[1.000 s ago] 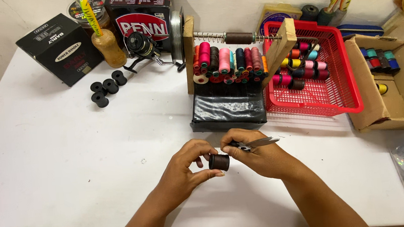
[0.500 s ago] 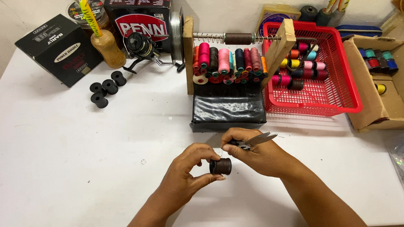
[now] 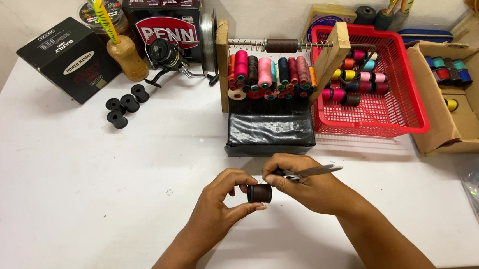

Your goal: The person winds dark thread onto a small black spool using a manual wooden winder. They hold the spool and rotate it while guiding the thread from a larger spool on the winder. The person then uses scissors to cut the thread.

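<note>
My left hand [image 3: 222, 206] pinches a small dark brown thread spool [image 3: 260, 193] between thumb and fingers, just above the white table [image 3: 74, 185]. My right hand [image 3: 305, 183] is right beside the spool, its fingertips touching the spool's right end. That hand also holds a small pair of metal scissors [image 3: 309, 171] whose blades point right. Both hands are near the table's front edge, in front of a black pad [image 3: 270, 129].
A wooden rack of coloured thread spools [image 3: 269, 73] stands behind the black pad. A red basket [image 3: 386, 107] with more spools sits to its right, then a cardboard box [image 3: 461, 96]. Several black bobbins [image 3: 125, 103], a fishing reel [image 3: 166, 55] and black boxes [image 3: 68, 59] are back left.
The hands and spool stay almost in place; the fingers shifted slightly around the spool. Nothing else moved.
</note>
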